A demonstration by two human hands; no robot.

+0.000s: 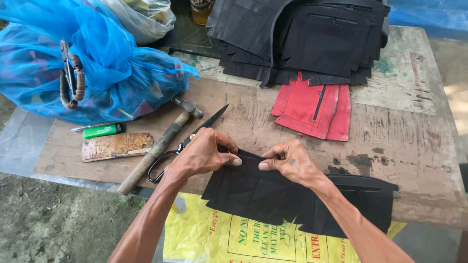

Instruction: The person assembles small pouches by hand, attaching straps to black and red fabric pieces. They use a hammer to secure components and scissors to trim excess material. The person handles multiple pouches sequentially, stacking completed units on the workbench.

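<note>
A stack of black cut leather pieces (263, 195) lies at the near edge of a worn wooden table (404, 146). My left hand (202, 153) pinches the top piece's upper edge between thumb and fingers. My right hand (290, 160) pinches the same edge just to the right, thumbs nearly meeting. Both forearms reach in from below. The pieces overhang the table edge toward me.
Black scissors (195, 139) and a wooden-handled hammer (158, 148) lie left of my left hand. A green lighter (102, 130), a brown flat block (117, 146), a blue plastic bag (87, 68), red zippered pieces (312, 109), black pieces (302, 39). A yellow sack (214, 238) hangs below.
</note>
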